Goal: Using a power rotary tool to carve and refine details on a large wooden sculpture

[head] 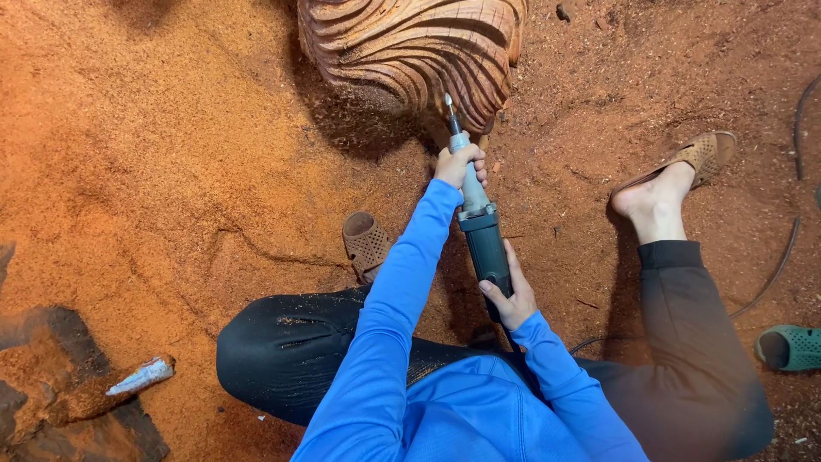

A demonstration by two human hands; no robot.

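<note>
While hands grip the grinder (481,231), carving (410,51) is cropped.

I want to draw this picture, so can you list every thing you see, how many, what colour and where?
Wood carving: one, reddish-brown with wavy grooves, top middle.
Grinder: one, dark green body with a silver neck, middle, its tip at the carving.
Sawdust: orange-red, covering the ground.
Cable: one, dark, right side.
Green shoe: one, right edge.
Wood block: one, dark, bottom left, with a pale piece on it.
Sandals: two, tan, one near the knee, one on the raised foot.
Left hand: grips the silver neck.
Right hand: holds the green body.
</note>
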